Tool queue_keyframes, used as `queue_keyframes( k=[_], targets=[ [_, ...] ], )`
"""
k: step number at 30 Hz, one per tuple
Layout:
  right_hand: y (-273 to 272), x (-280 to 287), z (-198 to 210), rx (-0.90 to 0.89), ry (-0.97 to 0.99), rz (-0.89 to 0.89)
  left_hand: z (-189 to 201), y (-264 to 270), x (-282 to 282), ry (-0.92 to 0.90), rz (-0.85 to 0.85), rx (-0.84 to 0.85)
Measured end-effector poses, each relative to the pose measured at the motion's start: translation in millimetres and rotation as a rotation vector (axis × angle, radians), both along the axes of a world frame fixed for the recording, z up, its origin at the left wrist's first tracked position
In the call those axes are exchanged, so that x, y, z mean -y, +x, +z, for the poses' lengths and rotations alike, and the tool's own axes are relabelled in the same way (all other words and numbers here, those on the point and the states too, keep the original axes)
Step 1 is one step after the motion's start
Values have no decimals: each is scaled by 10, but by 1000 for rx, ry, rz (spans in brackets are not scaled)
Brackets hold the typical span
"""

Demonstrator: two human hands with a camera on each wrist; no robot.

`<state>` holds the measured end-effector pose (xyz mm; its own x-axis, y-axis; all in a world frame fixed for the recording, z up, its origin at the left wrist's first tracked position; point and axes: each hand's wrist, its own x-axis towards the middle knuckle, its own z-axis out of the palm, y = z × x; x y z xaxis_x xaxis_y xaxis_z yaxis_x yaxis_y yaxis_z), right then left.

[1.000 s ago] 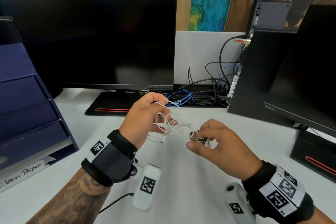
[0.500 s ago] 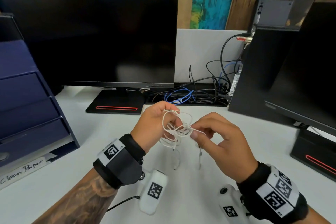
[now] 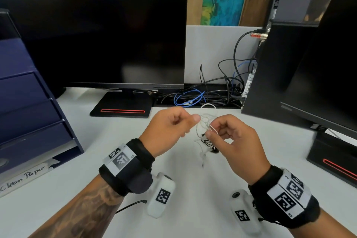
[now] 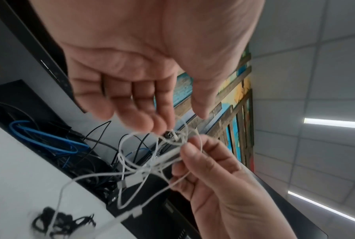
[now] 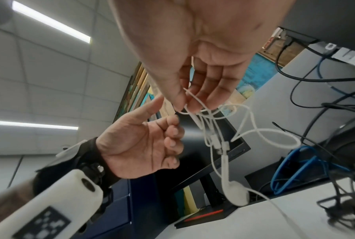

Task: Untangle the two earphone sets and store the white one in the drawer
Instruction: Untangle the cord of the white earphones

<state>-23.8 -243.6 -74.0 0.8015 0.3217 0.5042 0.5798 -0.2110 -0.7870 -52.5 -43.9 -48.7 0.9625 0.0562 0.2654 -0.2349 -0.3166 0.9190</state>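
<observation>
Both hands are raised above the white counter [image 3: 193,189], in front of the gap between two dark monitors. The right hand [image 3: 238,147] pinches the white earphones [image 3: 205,121] between thumb and forefinger, its other fingers curled in; in the right wrist view the white cord [image 5: 246,131] hangs from that pinch in several loose loops, with one earbud [image 5: 236,194] dangling low, close above the counter edge. The left hand [image 3: 168,129] sits just beside the bundle with its fingers loosely curled; in the right wrist view its palm looks bare and the forefinger points toward the right thumb, while the blurred left wrist view leaves it unclear whether the fingertips [image 4: 150,124] touch a strand, so I cannot tell whether this hand holds anything. The black earphones [image 3: 209,145] hang at the lower end of the white tangle below the right fingers, and in the left wrist view a dark clump [image 4: 62,221] of them appears to lie on the counter with a white strand running across it. The navy drawer unit [image 3: 32,114] stands at the far left of the counter, well apart from the hands, with all its drawer fronts flush.
</observation>
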Motion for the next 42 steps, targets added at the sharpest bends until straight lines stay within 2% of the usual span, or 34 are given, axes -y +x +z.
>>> queue_keyframes(
  k=[2,5,8,11,16,19,23,29,33,36,39,42],
  targets=[
    [-25,-9,4,79,-47,22,-25,-28,75,21,-92,-80],
    [-59,-17,15,138,-114,69,-75,-34,114,-8,-132,-82],
    [-66,-2,59,46,-69,105,-73,-22,77,-77,-127,-60],
    [-54,4,92,-13,-11,58,-30,-39,84,-135,-143,-56],
    [-48,3,62,-32,-71,16,-44,-55,117,-104,-136,-55],
    [-89,-1,76,49,-118,19,-41,-72,150,-104,-105,-48],
    [-118,-15,83,230,-254,-87,-25,-95,190,-146,-56,-46],
    [-40,37,123,111,-147,-95,29,-71,106,-124,-9,-57],
    [19,90,264,-77,260,-33,51,12,-127,-16,111,-39],
    [45,129,378,-186,508,51,-35,90,-333,191,182,-85],
    [21,99,387,-200,493,99,-117,101,-358,357,173,-57],
    [-26,33,309,-193,315,89,-77,83,-230,224,135,73]
  ],
)
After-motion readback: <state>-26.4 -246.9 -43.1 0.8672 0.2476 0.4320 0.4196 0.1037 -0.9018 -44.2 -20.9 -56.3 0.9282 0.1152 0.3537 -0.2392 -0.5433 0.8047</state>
